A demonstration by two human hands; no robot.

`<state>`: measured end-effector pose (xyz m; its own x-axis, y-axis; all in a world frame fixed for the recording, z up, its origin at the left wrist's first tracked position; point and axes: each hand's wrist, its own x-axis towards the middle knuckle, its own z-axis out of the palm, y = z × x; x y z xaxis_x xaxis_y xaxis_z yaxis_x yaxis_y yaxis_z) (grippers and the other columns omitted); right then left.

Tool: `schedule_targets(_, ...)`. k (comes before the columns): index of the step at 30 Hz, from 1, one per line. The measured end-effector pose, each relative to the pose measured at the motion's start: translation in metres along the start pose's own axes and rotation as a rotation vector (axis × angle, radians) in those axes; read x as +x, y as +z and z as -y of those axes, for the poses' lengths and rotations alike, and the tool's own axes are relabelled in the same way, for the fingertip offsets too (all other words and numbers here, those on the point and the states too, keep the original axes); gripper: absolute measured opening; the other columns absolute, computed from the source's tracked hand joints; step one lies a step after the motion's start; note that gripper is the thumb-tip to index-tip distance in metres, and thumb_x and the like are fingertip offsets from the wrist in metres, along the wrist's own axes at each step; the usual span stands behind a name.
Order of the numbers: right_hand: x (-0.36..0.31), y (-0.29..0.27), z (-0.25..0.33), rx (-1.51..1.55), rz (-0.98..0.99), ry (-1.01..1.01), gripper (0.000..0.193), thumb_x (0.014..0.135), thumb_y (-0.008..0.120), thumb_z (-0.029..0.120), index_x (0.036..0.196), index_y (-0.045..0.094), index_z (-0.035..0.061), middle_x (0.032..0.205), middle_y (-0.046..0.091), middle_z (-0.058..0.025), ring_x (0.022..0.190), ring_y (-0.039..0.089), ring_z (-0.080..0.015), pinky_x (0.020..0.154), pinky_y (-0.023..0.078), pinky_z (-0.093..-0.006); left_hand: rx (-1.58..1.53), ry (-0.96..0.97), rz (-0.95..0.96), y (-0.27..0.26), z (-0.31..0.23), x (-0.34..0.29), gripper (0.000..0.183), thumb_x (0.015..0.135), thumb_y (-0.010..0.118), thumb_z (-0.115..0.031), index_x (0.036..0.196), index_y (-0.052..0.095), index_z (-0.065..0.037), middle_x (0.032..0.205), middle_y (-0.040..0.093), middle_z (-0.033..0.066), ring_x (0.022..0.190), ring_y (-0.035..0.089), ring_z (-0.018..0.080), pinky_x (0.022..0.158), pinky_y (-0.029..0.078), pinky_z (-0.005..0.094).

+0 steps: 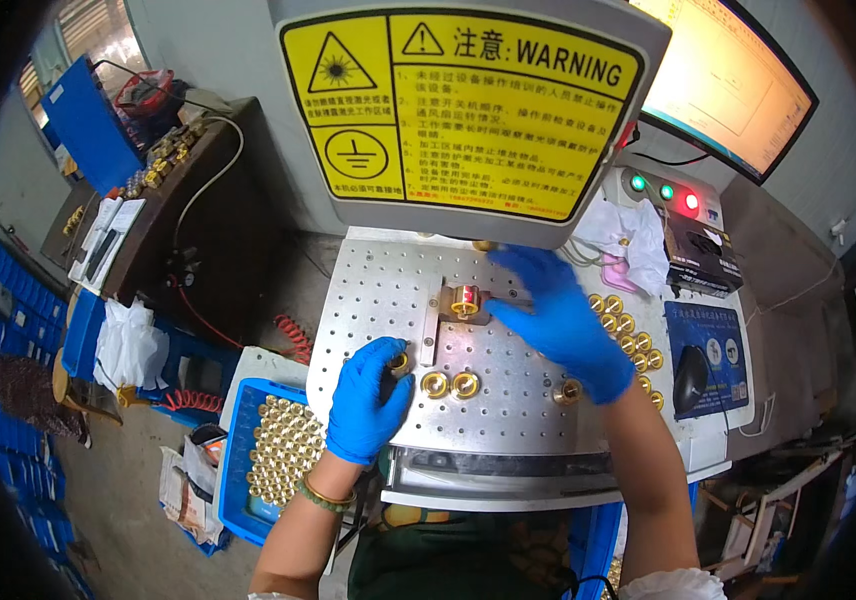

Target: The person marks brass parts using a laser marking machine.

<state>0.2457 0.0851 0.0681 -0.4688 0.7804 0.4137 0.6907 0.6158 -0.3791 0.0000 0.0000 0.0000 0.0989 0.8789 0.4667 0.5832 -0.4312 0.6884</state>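
My left hand point(366, 402), in a blue glove, is closed around a brass fitting point(400, 364), mostly hidden by the fingers, at the left of the perforated metal plate point(518, 420). Two ring-shaped brass fittings point(449, 385) lie side by side to its right. Above them, a brass piece point(465, 302) with a red glow on it sits against a small metal fixture point(432, 325). My right hand point(563, 325), also gloved, has its fingers apart, some blurred by motion. One fingertip reaches close to that brass piece; I cannot tell whether it touches.
A machine head point(468, 215) with a yellow warning label overhangs the plate. Several brass fittings point(628, 342) stand at right, beside a black mouse point(691, 378). One more fitting point(568, 392) lies under my right wrist. A blue bin point(231, 495) full of fittings is at lower left.
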Motion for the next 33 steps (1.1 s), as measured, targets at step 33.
schedule_targets(33, -0.241, -0.049, -0.106, -0.446, -0.658, 0.587, 0.053, 0.070, 0.065, 0.004, 0.121, 0.052, -0.0020, 0.128, 0.046, -0.0295, 0.116, 0.046, -0.0461, 0.099, 0.038, -0.0497, 0.035, -0.006, -0.033, 0.011, 0.013, -0.008, 0.044, 0.073, 0.069, 0.000, 0.115, 0.056, -0.004, 0.112, 0.058, 0.0157, 0.100, 0.058, 0.0308, 0.088, 0.048, 0.0367)
